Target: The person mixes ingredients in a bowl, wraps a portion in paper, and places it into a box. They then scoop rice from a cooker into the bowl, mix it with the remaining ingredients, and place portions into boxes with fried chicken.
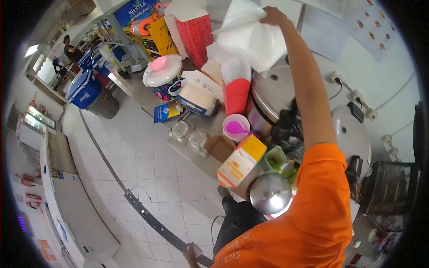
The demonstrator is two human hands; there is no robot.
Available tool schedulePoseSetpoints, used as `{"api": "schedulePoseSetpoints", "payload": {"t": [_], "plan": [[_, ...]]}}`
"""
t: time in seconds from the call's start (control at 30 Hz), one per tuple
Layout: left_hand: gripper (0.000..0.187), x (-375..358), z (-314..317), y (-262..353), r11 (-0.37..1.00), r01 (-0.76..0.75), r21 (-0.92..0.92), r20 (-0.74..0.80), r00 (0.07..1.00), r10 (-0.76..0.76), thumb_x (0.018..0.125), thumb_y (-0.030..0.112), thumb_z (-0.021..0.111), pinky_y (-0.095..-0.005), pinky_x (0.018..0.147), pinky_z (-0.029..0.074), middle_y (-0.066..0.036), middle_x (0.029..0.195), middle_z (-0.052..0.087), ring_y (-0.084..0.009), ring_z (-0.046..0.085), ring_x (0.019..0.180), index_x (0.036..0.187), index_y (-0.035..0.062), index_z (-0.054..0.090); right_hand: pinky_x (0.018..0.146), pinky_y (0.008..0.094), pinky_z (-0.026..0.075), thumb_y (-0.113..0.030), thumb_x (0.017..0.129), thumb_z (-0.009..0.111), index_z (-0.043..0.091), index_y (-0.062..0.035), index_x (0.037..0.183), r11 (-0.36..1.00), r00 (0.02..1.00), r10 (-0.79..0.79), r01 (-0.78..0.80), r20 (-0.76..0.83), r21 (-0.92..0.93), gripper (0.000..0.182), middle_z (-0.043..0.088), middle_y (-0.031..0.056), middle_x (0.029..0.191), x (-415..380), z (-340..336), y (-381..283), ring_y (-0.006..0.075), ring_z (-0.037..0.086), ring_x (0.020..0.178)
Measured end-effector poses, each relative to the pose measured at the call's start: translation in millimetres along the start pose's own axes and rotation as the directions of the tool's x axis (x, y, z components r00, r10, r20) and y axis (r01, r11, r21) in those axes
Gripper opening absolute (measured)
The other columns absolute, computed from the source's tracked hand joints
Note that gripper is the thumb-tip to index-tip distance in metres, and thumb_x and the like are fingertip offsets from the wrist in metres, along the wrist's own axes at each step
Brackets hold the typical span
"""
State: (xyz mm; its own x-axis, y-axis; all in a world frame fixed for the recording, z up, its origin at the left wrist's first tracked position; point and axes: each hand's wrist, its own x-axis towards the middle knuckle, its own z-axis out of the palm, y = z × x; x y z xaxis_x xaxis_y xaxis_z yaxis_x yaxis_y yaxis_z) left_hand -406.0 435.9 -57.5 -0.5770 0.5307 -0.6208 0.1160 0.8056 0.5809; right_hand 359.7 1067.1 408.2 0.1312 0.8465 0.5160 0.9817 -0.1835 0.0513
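Observation:
My right hand, at the end of the raised arm, grips the edge of a white plastic sheet or bag at the top. Below the white plastic are a large round metal lid and a tall red and white packet. My left hand is low at the bottom edge, away from the counter, its fingers closed round something small and pale that I cannot make out.
On the counter stand glass jars, a yellow and white carton, a pink cup, a steel dome and a patterned pot. Blue bins stand at the left; a person is far off.

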Motion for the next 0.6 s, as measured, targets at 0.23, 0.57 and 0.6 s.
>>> {"api": "schedulePoseSetpoints", "payload": {"t": [0.23, 0.57, 0.6], "plan": [[0.035, 15.7, -13.6, 41.2, 1.0, 0.001, 0.005, -0.07, 0.998, -0.001, 0.077, 0.015, 0.074, -0.03, 0.059, 0.05, -0.011, 0.08, 0.066, -0.017, 0.061, 0.068, 0.102, -0.0077, 0.064, 0.077, 0.0421, 0.054, -0.021, 0.084, 0.057, 0.069, -0.0162, 0.109, 0.974, 0.988, 0.113, -0.131, -0.107, -0.186, 0.028, 0.069, 0.0115, 0.1, -13.2, 115.7, -50.5, 0.0279, 0.066, 0.095], [0.035, 12.9, -8.6, 95.8, 0.972, -0.157, 0.173, 0.088, 0.986, 0.144, 0.076, 0.021, 0.075, -0.0343, 0.064, 0.05, -0.01, 0.08, 0.065, -0.0201, 0.061, 0.073, 0.101, -0.0025, 0.067, 0.089, 0.0457, 0.05, -0.036, 0.077, 0.068, 0.05, -0.0126, 0.133, 0.999, 0.999, -0.037, 0.037, -0.021, 0.002, 0.063, 0.064, 0.0132, 0.116, -44.3, 2.3, -0.6, 0.0329, 0.06, 0.109], [0.035, 13.1, -1.4, 102.6, 0.949, -0.263, 0.176, 0.085, 0.964, 0.252, 0.076, 0.022, 0.074, -0.0343, 0.065, 0.05, -0.011, 0.081, 0.065, -0.0202, 0.061, 0.074, 0.101, -0.0016, 0.067, 0.089, 0.0457, 0.05, -0.036, 0.077, 0.068, 0.05, -0.0126, 0.133, 1.0, 0.999, -0.021, 0.02, -0.026, -0.009, 0.063, 0.064, 0.0132, 0.116, -67.9, -25.7, 6.5, 0.0329, 0.06, 0.109]]}}
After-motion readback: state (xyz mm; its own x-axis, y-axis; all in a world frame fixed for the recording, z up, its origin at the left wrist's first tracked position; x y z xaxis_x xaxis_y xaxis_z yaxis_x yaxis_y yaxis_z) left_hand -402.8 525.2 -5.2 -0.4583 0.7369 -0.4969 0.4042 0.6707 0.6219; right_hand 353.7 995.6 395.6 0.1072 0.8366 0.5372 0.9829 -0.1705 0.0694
